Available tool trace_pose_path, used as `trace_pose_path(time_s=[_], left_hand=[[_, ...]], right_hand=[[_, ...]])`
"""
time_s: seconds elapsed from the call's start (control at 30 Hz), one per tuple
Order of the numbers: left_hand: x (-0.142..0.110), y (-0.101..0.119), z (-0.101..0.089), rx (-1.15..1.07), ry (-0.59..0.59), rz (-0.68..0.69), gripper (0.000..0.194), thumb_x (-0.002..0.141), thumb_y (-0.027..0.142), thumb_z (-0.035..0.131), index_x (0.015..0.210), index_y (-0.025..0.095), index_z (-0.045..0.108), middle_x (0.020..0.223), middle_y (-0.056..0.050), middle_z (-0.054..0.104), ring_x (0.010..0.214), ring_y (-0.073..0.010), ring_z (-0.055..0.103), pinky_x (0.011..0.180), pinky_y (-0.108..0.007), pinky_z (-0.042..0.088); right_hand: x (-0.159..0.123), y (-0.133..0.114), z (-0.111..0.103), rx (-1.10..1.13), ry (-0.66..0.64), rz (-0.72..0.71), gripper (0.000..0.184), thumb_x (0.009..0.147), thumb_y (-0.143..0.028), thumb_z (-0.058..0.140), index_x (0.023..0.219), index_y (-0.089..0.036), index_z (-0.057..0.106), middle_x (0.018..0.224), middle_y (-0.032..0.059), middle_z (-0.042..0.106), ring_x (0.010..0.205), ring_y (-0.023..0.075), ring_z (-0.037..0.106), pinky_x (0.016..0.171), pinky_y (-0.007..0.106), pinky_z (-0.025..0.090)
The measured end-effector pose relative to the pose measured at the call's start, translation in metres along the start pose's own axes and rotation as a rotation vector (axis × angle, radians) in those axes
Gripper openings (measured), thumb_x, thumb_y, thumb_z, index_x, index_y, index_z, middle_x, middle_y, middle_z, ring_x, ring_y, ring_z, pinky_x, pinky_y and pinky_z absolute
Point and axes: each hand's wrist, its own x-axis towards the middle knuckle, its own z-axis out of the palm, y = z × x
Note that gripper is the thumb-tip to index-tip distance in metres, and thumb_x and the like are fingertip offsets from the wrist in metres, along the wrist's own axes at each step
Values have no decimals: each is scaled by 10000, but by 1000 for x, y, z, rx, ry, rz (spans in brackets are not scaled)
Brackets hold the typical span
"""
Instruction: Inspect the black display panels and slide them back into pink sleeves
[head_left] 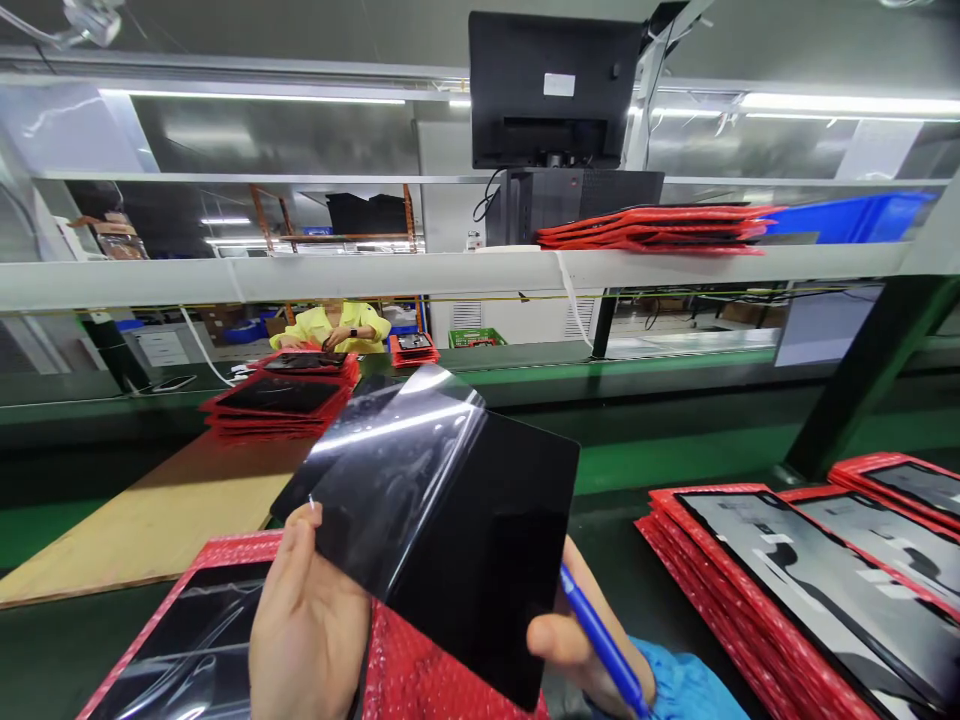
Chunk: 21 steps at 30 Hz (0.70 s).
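The panel (499,540) was up in front of the person, above a red pouch (442,665), its long axis slanting from lower right to upper left. Clear film (390,480) covered its left part, with a crease running across the face between the hands. Left hand (311,620): thumb and fingertips pinched at the film's left edge; could not tell whether the panel was caught too. This hand was the nearer to the film, which lay up and right of its fingertips. Right hand (589,640): thumb on the panel's right end, fingers partly hidden behind, pen (602,640) also held. Farther out: wrapped panels at right (795,590), board (172,510) and red stack (281,400) at left.
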Motion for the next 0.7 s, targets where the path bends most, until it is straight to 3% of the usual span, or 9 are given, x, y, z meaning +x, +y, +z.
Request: trace_pose_path(time_s=[0.1,0.2,0.3,0.47,0.7], left_hand=[[-1,9,3,-48,41,5,97,835,297,597,811,235,668,906,20,683,1125,-194,569,1118,-426,324],[-3,15,5,-46,74,60,73,827,274,606,808,241,669,895,21,687,1172,-209,547,1144,-460,276],[-5,19,6,-14,102,90,76,821,272,603,795,250,671,892,23,692,1191,-217,539,1141,-469,285],[-4,18,7,-3,98,93,95,828,287,594,803,251,679,881,31,689,1177,-198,549,1124,-420,327],[-1,19,5,-20,76,75,102,839,269,586,796,250,677,910,28,691,1124,-194,569,1126,-437,307]], right_hand=[[5,7,-1,-187,-99,24,858,601,-500,841,1335,-284,453,1298,87,576,1217,338,527,981,472,435],[5,8,-1,-299,-76,25,499,855,-426,659,1278,-205,514,1291,104,557,1117,288,580,916,489,483],[3,2,-1,-341,-40,26,317,928,-306,584,1217,-179,553,1244,91,573,1033,244,609,852,455,524],[4,-7,3,-386,-10,35,321,921,-316,594,1209,-177,558,1223,86,584,1015,244,616,832,445,535],[1,-11,10,-423,17,47,366,910,-361,605,1231,-192,558,1234,92,589,1055,259,608,868,460,521]])
